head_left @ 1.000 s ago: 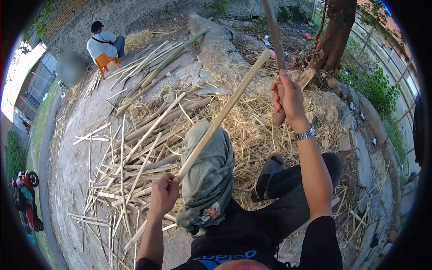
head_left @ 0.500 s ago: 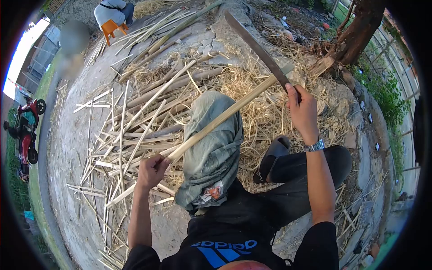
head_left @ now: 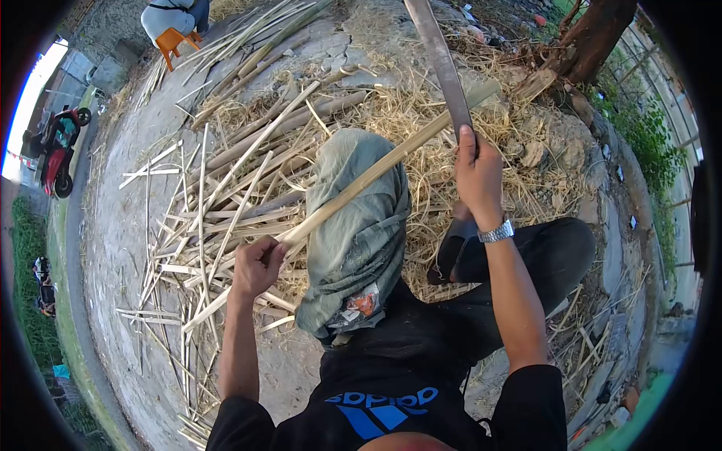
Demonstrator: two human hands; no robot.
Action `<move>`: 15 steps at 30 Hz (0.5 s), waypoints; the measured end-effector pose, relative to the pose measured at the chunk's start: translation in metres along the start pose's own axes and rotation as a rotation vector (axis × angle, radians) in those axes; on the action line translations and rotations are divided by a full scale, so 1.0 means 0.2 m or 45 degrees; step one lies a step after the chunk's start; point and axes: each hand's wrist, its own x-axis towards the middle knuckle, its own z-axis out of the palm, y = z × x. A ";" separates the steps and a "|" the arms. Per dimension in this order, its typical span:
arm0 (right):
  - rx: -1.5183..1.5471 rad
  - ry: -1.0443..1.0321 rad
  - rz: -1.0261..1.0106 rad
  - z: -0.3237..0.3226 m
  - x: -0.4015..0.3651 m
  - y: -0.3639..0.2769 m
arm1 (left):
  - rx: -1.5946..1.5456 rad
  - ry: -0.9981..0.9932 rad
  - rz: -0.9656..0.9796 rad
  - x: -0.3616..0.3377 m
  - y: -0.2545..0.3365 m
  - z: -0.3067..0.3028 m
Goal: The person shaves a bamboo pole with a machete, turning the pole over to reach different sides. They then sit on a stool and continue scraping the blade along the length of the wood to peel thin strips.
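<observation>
My left hand (head_left: 258, 266) is closed around the near end of a split bamboo strip (head_left: 361, 182). The strip slants up to the right across a grey-green cloth (head_left: 342, 229) draped over my leg. My right hand (head_left: 479, 177) grips the handle of a long, dark-bladed machete (head_left: 442, 64). Its blade points up and away, crossing the strip near the far end, and the tip reaches the top edge of the view. A torn printed wrapper (head_left: 361, 303) lies on the cloth near my waist.
Bamboo strips (head_left: 203, 218) and poles lie scattered at the left. Curly shavings (head_left: 429, 173) cover the ground ahead. A tree trunk (head_left: 602, 37) stands at the upper right. A person (head_left: 169, 19) sits on an orange chair (head_left: 174, 43) at the back; a red scooter (head_left: 60, 154) stands far left.
My right hand has moved left and down toward me, and the machete now points more steeply upward. The strip and my left hand stay nearly in place.
</observation>
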 end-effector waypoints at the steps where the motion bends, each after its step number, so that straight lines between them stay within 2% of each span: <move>1: -0.002 0.006 -0.010 0.05 -0.04 -0.01 | -0.004 0.008 0.008 0.01 0.01 0.00; 4: 0.009 -0.093 -0.088 0.16 -0.26 -0.09 | 0.017 0.000 0.008 0.04 0.01 0.03; 6: -0.008 -0.262 -0.242 0.16 -0.36 -0.11 | 0.038 -0.027 0.010 0.06 0.04 0.02; 9: -0.036 -0.230 -0.186 0.06 -0.24 -0.12 | 0.027 -0.028 -0.017 0.08 0.02 0.02; 13: 0.088 0.023 0.023 0.09 -0.15 -0.07 | -0.002 -0.011 -0.005 0.12 0.13 0.07; 14: 0.042 -0.106 0.056 0.12 -0.22 -0.11 | 0.009 -0.005 0.007 0.15 0.18 0.10; 15: 0.006 -0.122 -0.134 0.17 -0.31 -0.14 | 0.001 0.006 0.019 0.18 0.22 0.13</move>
